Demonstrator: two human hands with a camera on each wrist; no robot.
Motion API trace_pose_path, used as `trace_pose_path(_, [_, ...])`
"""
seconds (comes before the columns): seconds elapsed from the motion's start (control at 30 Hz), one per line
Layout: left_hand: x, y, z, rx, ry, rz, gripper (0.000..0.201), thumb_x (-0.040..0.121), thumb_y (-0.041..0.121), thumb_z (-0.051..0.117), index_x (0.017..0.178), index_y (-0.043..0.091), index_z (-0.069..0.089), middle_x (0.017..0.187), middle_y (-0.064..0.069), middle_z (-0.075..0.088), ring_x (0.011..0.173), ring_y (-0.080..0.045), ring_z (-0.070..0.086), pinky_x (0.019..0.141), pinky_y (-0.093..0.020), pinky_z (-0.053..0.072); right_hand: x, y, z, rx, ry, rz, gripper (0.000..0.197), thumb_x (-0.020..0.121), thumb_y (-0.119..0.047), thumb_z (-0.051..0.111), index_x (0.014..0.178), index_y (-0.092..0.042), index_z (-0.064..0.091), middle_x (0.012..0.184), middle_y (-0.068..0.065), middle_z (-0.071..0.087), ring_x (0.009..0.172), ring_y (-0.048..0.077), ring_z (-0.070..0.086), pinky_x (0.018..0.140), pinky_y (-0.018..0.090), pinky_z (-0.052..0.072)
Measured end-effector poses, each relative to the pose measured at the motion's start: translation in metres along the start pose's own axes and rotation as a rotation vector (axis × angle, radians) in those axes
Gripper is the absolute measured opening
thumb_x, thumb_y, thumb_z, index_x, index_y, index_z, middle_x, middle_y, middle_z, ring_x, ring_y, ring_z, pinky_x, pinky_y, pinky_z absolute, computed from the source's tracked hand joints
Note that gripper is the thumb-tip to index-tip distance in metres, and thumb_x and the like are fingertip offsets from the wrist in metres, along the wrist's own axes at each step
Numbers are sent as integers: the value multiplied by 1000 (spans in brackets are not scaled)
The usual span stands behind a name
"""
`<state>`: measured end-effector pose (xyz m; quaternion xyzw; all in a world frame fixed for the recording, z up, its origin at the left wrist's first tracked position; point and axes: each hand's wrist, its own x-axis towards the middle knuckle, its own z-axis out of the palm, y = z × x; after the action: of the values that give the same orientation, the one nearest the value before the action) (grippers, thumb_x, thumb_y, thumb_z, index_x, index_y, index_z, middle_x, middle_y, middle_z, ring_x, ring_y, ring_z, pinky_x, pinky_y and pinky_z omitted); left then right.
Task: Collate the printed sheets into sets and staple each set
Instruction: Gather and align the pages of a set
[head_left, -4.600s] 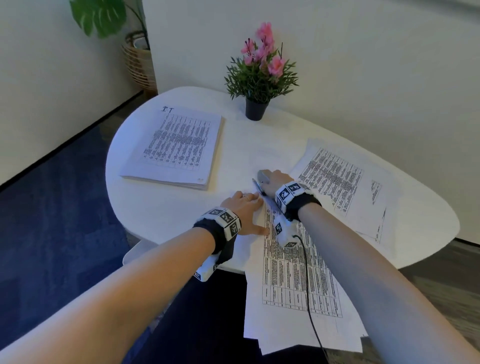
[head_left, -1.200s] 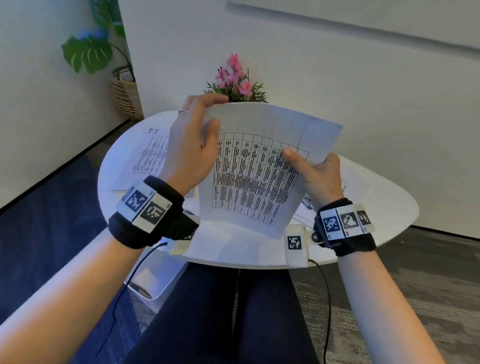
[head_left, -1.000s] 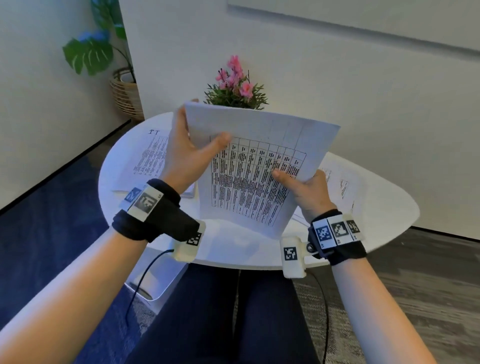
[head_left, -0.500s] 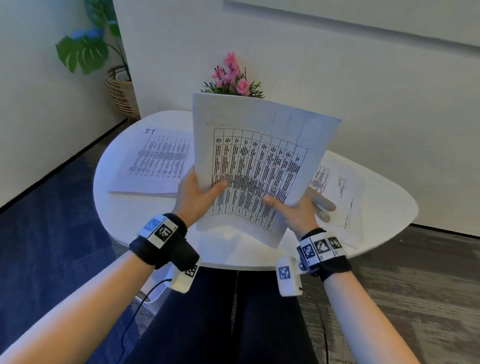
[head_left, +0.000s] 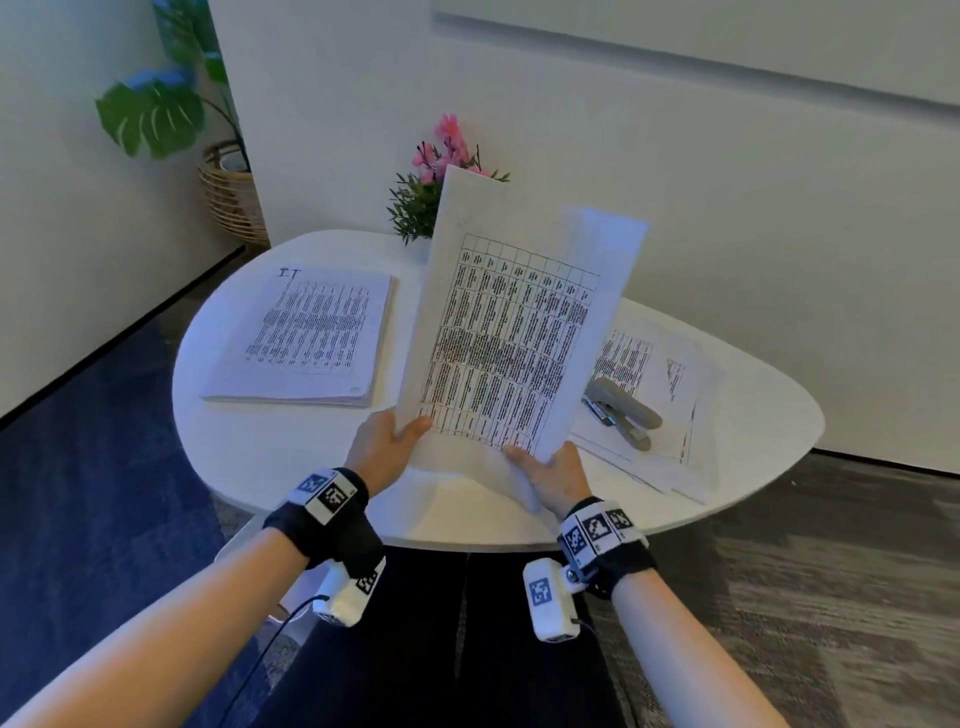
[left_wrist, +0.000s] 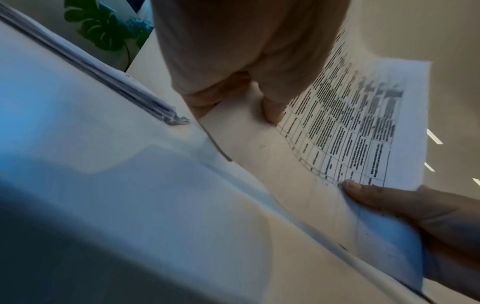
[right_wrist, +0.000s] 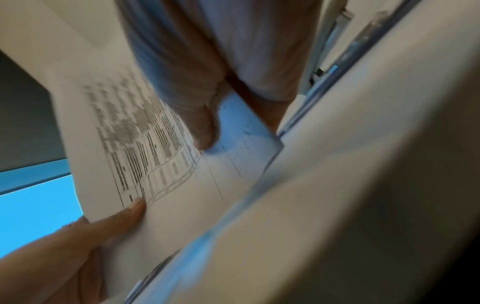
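I hold a set of printed sheets (head_left: 504, 343) upright over the near edge of the white table (head_left: 291, 467). My left hand (head_left: 387, 441) pinches its lower left corner, thumb on the printed table. My right hand (head_left: 550, 470) pinches the lower right corner, where a back sheet (head_left: 608, 244) fans out to the right. The wrist views show each thumb on the paper: left hand (left_wrist: 233, 98), right hand (right_wrist: 207, 127), sheets (left_wrist: 350, 127), (right_wrist: 145, 156). A grey stapler (head_left: 623, 410) lies on the loose sheets (head_left: 675, 415) at the right. A thick stack of printed sheets (head_left: 306, 338) lies at the left.
A small pot of pink flowers (head_left: 431, 192) stands at the table's far edge, partly behind the held sheets. A leafy plant in a wicker basket (head_left: 228, 192) is on the floor at the back left. A wall runs close behind the table.
Both hands have slid down from the sheets' sides to their bottom corners. The set now stands more upright, and a back sheet has fanned out to the right.
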<state>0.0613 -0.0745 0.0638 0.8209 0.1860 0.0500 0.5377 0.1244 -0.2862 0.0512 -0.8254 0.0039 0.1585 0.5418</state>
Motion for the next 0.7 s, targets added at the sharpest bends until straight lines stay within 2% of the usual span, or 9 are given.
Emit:
trace_pose_path(0.07, [0,2,-11,26,0,-4,27,95,34,55,105,12,66,101,-7,70,96,-26,65,89,-39,51,-2,-15,-10,-42,-61,-118,39,80,-38,71,68,-15,43,51,-6,43,47,11,40,46,24,32])
trace_pose_path(0.1, [0,2,-18,31,7,-8,29,93,38,57,100,12,66,99,-7,70,93,-27,66,88,-42,52,-1,-23,-18,-45,-87,-183,36,83,-36,69,64,-14,47,50,-8,47,46,10,45,47,27,39])
trace_pose_path(0.17, [-2,0,-34,16,35,-32,37,84,45,61,95,11,67,97,-10,71,90,-28,67,87,-49,53,14,-35,-38,-12,-17,-219,27,90,-34,62,78,-10,61,66,-2,61,60,13,58,61,35,52])
trace_pose_path(0.23, [-8,0,-47,-22,57,-54,25,87,33,65,95,9,67,98,-14,71,91,-30,67,86,-51,53,40,-39,-62,-131,189,-216,19,92,-34,57,95,-17,64,88,-1,67,80,18,63,77,37,52])
trace_pose_path(0.3, [-14,-1,-57,-36,48,-90,19,92,20,62,96,2,66,98,-19,70,91,-33,67,84,-48,54,66,-39,-87,-536,346,-160,35,89,-43,57,115,-20,61,114,3,63,106,24,58,94,43,45])
trace_pose_path(0.37, [-22,-1,-62,-35,25,-114,20,92,17,61,94,-3,65,94,-20,69,84,-32,67,76,-41,53,89,-32,-103,-920,285,-17,60,86,-54,53,131,-15,49,129,11,51,121,30,46,98,48,38])
trace_pose_path(0.5, [-34,-7,-64,-10,-56,-161,10,91,13,62,89,4,67,88,-10,72,76,-23,68,70,-35,55,110,-4,-110,-1153,129,57,56,85,-59,51,103,-6,57,94,12,58,85,28,60,74,35,52])
trace_pose_path(0.63, [-34,-15,-62,56,-109,-186,11,90,12,62,86,4,68,87,-12,72,78,-26,69,78,-41,56,106,5,-114,-893,263,59,34,87,-40,59,94,-8,51,75,7,55,65,24,55,62,34,51])
trace_pose_path(0.7, [-33,-15,-61,72,-116,-196,11,90,14,62,86,5,68,89,-13,72,81,-27,70,81,-43,56,95,-4,-117,-644,367,60,29,87,-32,61,97,-8,49,81,10,57,68,25,55,62,33,46])
